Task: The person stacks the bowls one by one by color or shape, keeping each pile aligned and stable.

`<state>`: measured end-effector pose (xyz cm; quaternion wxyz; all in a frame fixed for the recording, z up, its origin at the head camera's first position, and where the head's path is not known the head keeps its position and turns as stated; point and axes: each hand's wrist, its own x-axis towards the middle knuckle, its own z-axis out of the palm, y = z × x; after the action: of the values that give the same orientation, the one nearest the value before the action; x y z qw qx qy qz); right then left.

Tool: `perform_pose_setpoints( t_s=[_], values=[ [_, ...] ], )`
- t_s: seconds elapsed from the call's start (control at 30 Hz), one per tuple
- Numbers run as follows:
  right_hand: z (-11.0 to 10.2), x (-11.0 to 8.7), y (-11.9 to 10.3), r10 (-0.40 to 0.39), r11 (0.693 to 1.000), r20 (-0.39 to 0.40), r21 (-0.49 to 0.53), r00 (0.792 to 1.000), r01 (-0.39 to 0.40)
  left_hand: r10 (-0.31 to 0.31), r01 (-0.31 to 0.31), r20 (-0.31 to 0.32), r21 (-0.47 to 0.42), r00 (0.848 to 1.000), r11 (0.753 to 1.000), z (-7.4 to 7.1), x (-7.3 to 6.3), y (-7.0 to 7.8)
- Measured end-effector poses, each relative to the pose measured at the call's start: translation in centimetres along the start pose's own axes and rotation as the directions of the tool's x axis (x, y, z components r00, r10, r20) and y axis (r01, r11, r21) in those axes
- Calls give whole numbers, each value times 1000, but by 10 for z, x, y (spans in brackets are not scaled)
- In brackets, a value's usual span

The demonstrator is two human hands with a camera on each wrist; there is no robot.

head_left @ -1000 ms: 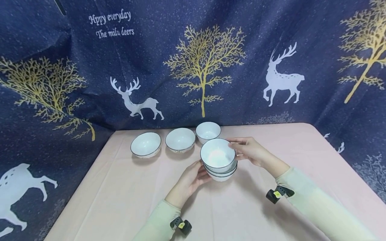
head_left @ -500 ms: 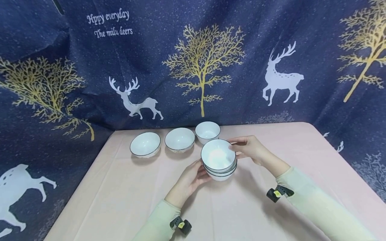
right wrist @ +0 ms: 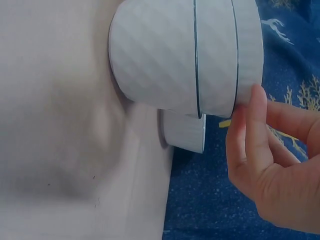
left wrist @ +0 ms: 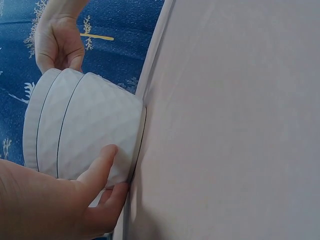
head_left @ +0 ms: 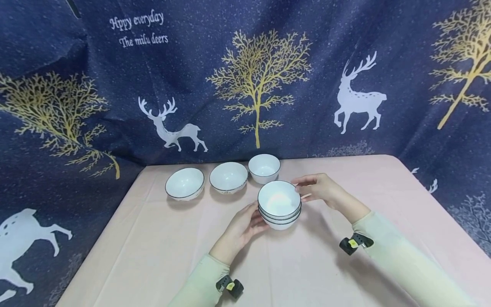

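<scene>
Three nested white bowls with thin dark rims stand as a stack on the table; the top bowl [head_left: 279, 199] faces up, and the bottom bowl [left wrist: 100, 125] shows a dimpled outer wall. My left hand [head_left: 241, 226] grips the stack low on its left side, digits against the bottom bowl's wall and down by its base. At the right edge of the top bowl, my right hand [head_left: 320, 189] pinches near the rim; in the right wrist view the thumb [right wrist: 257, 102] presses its outer wall. The lower bowls' insides are hidden by nesting.
Behind the stack stands a separate white bowl [head_left: 264, 166]. Further left are two wider bowls, a middle one [head_left: 229, 177] and a left one [head_left: 185, 184]. The pink-covered table [head_left: 153, 256] ends at a dark blue cloth backdrop [head_left: 299, 106] with deer and trees.
The top bowl has come down and settled deeper into the stack, its rim now closer to those below. My right hand has shifted slightly rightward; the left hand stays in place.
</scene>
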<state>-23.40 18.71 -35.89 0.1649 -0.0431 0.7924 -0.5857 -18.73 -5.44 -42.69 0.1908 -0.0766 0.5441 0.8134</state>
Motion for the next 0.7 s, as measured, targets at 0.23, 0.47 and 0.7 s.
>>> perform_pose_setpoints(
  t_s=[0.23,0.47,0.7],
  values=[
    [-4,4,5,-14,999,36,34,999,13,-2,2,-6,-5,1000,1000,0,1,0],
    [-7,7,8,-43,998,54,56,998,40,7,-7,0,7,1000,1000,0,-1,0],
    [-9,10,12,-92,992,33,88,995,88,3,-3,-2,11,1000,1000,0,-2,0]
  ],
)
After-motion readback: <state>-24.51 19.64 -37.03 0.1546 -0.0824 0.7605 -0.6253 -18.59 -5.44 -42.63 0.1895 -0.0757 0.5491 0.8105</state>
